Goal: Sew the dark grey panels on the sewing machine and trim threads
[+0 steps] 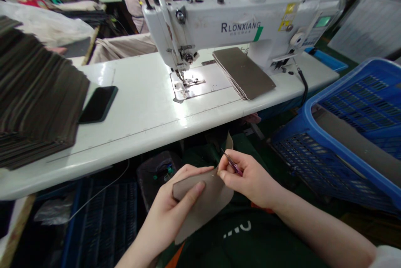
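Note:
My left hand [178, 201] grips a grey-brown fabric piece [209, 201] above my lap, thumb on top and fingers behind it. My right hand [244, 172] is closed around a slim, dark-tipped tool with a purplish handle [234, 164], which may be small thread snips. The right thumb and fingertip pinch at the fabric's upper edge, close to my left index fingertip. Whether a thread is caught there is too small to tell. Part of the fabric stands up behind the right hand.
In front is a white sewing machine [219, 21] on its table [134, 109]. Folded brown pieces [244, 71] lie right of the needle. A tall stack of brown pieces [37, 96] and a phone [98, 104] are at left. A blue basket [308, 113] stands at right.

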{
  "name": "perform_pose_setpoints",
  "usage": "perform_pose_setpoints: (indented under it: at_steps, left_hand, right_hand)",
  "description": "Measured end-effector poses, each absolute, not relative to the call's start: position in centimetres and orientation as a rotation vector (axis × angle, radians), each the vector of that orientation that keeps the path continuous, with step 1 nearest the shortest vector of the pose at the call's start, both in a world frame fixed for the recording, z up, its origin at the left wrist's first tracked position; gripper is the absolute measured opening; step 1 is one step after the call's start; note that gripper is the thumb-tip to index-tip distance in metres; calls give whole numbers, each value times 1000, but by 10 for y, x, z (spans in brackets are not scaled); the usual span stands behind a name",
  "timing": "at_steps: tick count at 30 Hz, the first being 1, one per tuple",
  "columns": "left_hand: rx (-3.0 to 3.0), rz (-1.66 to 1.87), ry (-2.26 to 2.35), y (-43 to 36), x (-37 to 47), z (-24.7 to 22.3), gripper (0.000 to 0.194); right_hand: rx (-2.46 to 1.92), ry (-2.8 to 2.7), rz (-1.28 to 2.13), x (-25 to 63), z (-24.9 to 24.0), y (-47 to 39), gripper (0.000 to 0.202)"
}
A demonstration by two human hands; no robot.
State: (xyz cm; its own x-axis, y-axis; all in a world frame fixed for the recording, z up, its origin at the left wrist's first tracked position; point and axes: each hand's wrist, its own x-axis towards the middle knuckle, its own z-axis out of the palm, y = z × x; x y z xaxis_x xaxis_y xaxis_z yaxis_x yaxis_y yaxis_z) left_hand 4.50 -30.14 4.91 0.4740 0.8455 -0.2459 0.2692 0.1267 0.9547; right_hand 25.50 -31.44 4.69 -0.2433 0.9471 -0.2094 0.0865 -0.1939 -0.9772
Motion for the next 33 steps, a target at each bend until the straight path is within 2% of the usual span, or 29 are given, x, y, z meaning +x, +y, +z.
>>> perform_pose_setpoints:
  at_steps: [5, 8, 12, 16, 24, 33]
  left_hand:
    - [926, 595, 1013, -299, 49, 51, 26]
    - [692, 689, 1030, -300, 49, 48, 27]
    - [566, 651, 1005, -302, 44, 41, 40]
    - [529, 633, 977, -302, 40, 37, 43]
    - [577, 650, 941, -300, 42, 42, 24]
    - [569, 631, 951, -299, 42, 43, 22]
  right_hand:
    - [-1306, -1481, 1433, 259, 52, -313, 13]
    - [-1395, -1673, 1166, 267, 50, -315, 17]
    - [-1448, -2017, 709, 274, 40, -318, 25]
    - [-1399, -2228, 472, 271, 33, -320, 30]
    - [-1343, -2329, 320, 269, 44, -314, 31]
    - [-1309, -2394, 266, 270, 49, -309, 31]
